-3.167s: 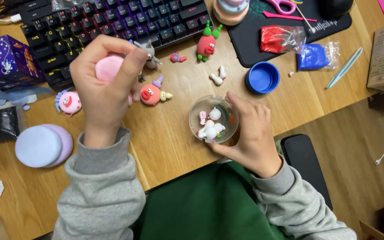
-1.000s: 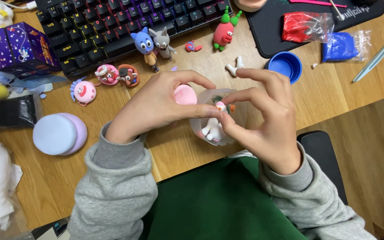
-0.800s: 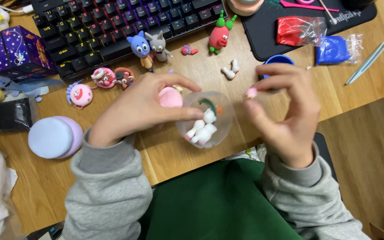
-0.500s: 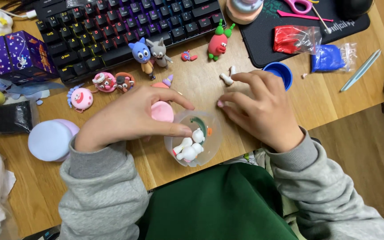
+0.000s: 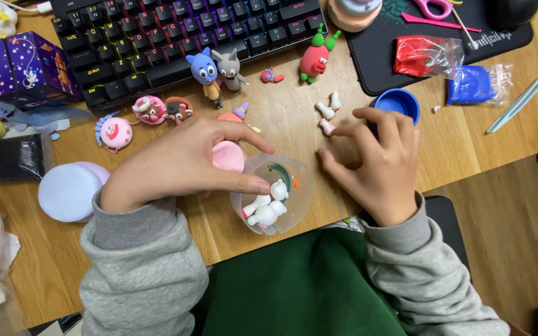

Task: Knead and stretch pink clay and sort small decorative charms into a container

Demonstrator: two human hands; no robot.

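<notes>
A clear cup (image 5: 273,195) lies between the hands, with the keyboard (image 5: 175,37) behind.

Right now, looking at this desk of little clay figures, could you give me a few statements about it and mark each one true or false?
1. The left hand holds a pink lump of clay. True.
2. The clear round container is empty. False: small white clay pieces lie inside it.
3. The right hand reaches its fingertips toward small white clay bits on the wooden desk. True.
4. The blue cap sits on the keyboard. False: it rests on the desk by the right hand.
5. The red strawberry-like figure stands just below the keyboard. True.
</notes>
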